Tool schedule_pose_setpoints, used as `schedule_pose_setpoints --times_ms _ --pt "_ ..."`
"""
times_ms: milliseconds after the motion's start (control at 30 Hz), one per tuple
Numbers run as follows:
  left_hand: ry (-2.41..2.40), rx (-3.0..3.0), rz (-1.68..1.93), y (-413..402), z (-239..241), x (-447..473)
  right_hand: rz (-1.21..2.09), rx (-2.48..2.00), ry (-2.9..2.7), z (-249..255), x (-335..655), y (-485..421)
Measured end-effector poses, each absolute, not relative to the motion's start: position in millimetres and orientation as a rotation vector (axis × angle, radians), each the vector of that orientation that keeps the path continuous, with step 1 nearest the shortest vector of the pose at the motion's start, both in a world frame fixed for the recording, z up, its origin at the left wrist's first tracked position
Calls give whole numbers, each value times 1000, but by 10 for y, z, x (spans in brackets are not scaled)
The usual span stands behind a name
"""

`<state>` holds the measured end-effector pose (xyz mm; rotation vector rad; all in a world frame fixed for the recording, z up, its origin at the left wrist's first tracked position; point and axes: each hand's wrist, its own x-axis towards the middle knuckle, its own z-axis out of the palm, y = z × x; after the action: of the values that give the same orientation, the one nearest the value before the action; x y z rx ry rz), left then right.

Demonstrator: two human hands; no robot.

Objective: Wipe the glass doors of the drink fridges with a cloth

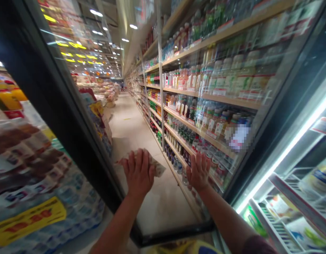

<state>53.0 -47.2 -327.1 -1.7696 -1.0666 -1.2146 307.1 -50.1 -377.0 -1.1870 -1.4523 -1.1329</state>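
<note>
My left hand (138, 171) presses a crumpled, pale patterned cloth (158, 167) against the glass door (152, 215). Its fingers lie over the cloth, which sticks out on both sides of the hand. To the right, my right hand (199, 171) rests with its palm towards the same glass, fingers stretched out and holding nothing. A black frame (176, 233) surrounds the pane, and the door stands swung out from a lit refrigerator (282, 155). Bottles and the aisle floor show through or in the glass; I cannot tell which parts are reflections.
Right, the refrigerator's wire shelves (287, 229) hold packaged goods. At left, wrapped packs (22, 158) are stacked behind a yellow price sign (30, 220). Shelves of bottles (221, 81) line the aisle (128, 123). Something yellow and blue (189, 247) shows at the bottom edge.
</note>
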Motion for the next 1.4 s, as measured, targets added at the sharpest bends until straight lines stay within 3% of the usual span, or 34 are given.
schedule_pose_setpoints --times_ms 133,367,600,833,1100,1300,1400 --pt "-1184 -1713 -1331 -408 -2776 515 -1140 -1194 -1455 -3765 3075 -500" --pt "-1090 -1791 -1132 -524 -3610 682 -1154 -1186 -1448 -3760 3068 -494" --pt "-1150 -1754 -1282 -400 -2610 710 -1176 -1178 -1437 -3711 3060 -490" --pt "-1067 -1774 -1219 -501 -2970 933 -1139 -1168 -1447 -3747 3069 -495" --pt "-1116 -1714 -1322 -457 -1928 968 -1161 -1149 -1447 -3699 3080 -521" --pt "-927 -1823 -1145 -522 -2378 1268 -1161 -1149 -1448 -3712 3084 -516" --pt "-876 -1840 -1143 -484 -2163 1206 -1171 -1155 -1447 -3728 3090 -506"
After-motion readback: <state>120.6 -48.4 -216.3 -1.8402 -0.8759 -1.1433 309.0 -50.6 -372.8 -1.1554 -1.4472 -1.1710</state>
